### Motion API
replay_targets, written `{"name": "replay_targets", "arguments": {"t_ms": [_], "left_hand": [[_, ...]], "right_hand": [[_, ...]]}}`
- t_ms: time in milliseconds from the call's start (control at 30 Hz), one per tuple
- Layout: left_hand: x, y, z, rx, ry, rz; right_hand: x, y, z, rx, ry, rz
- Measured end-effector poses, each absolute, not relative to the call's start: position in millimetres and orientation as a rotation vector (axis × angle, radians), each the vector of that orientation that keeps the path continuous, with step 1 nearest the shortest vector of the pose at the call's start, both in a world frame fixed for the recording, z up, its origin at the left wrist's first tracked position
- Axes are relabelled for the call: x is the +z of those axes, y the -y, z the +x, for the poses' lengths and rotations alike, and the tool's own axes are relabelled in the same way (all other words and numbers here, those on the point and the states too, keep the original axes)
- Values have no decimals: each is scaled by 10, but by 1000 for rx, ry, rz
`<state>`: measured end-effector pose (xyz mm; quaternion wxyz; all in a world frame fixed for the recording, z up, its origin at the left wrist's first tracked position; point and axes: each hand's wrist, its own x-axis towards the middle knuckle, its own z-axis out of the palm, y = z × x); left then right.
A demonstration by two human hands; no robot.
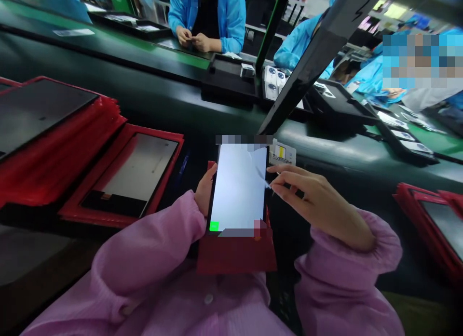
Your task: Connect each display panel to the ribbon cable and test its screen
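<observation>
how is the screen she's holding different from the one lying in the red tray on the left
The held screen is lit bright white with a small green square at its bottom corner; the screen in the red tray is unlit, grey and dull. The held one is gripped at its edge by the left hand, with the right hand pinching something thin at its surface; the tray one lies flat, untouched. Both are flat rectangular panels.

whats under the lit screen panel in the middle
A red tray shows below the lit screen panel, steadied by the left hand. How far the tray runs beneath is covered by the panel.
</observation>
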<state>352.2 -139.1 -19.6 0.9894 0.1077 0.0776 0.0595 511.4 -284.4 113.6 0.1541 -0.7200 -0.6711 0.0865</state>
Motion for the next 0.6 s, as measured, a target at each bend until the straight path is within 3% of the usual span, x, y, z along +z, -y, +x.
{"name": "replay_targets", "arguments": {"t_ms": [233, 433, 600], "left_hand": [[-101, 1398, 3551, 196, -337, 279], [-43, 1499, 3625, 261, -243, 289], [-20, 1529, 3649, 257, -250, 301]], "right_hand": [[1178, 2568, 5069, 491, 2014, -1794], [1037, 2417, 5139, 996, 1451, -1485], [892, 2302, 5159, 1174, 1085, -1199]]}}
